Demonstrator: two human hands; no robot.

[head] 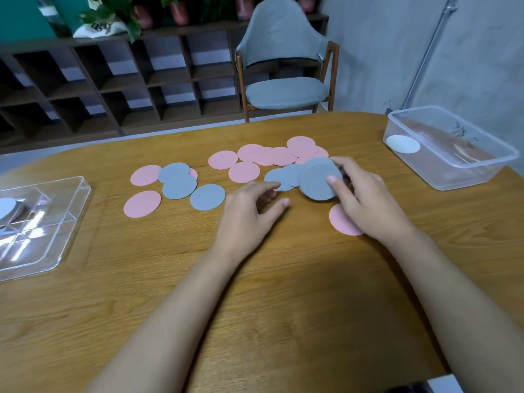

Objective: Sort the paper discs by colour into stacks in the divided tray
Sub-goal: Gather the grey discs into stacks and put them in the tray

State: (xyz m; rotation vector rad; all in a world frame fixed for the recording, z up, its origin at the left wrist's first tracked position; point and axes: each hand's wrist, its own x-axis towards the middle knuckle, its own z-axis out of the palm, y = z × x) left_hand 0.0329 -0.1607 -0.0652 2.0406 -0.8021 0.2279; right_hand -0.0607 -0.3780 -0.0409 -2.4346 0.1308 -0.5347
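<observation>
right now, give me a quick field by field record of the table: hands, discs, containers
right hand: holds a small stack of grey discs, thumb on top
left hand: fingertips at a grey disc lying flat, nothing gripped
loose discs: pink and grey mixed across the table
divided tray: far left, pale discs in one compartment
clear tub: far right, one white disc inside
</observation>
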